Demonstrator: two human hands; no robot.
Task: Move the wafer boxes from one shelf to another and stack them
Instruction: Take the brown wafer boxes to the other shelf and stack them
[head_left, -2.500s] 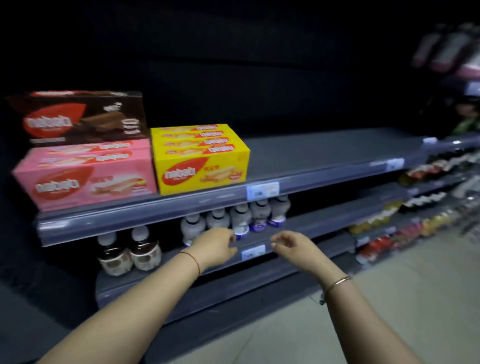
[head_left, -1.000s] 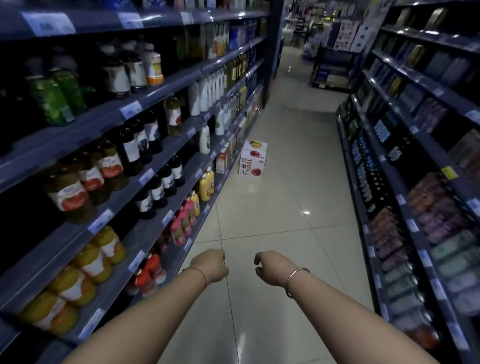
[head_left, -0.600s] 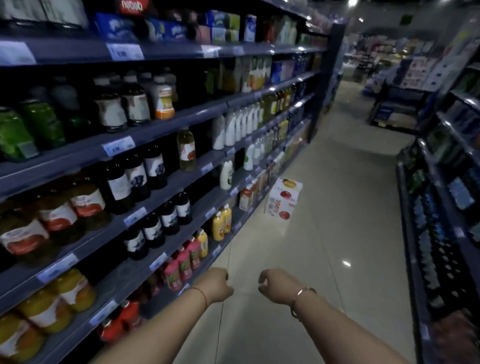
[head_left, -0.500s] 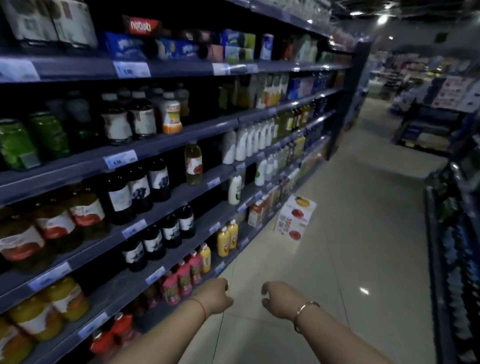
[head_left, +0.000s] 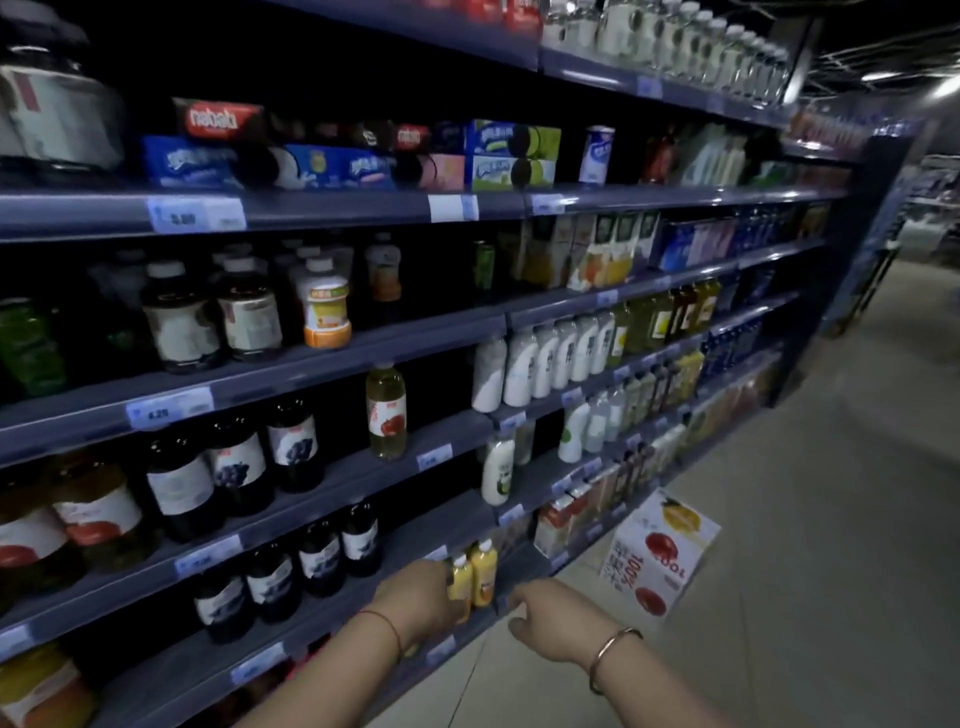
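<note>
A dark brown wafer box with a red logo lies on top of blue biscuit boxes on the upper shelf, far left. A second small red-logo box sits further right on the same shelf. My left hand hangs low in front of the bottom shelves, fingers curled under, holding nothing. My right hand is beside it over the floor, loosely bent and empty. Both hands are far below the wafer boxes.
Shelves of juice bottles, dark jars and white bottles fill the left side. Two small yellow bottles stand just past my left hand. A white fruit carton lies on the tiled aisle floor.
The view has swung from the shelf with pink, yellow and brown wafer boxes down the aisle and then up and left onto this drinks shelving. Both hands stayed low and empty.
</note>
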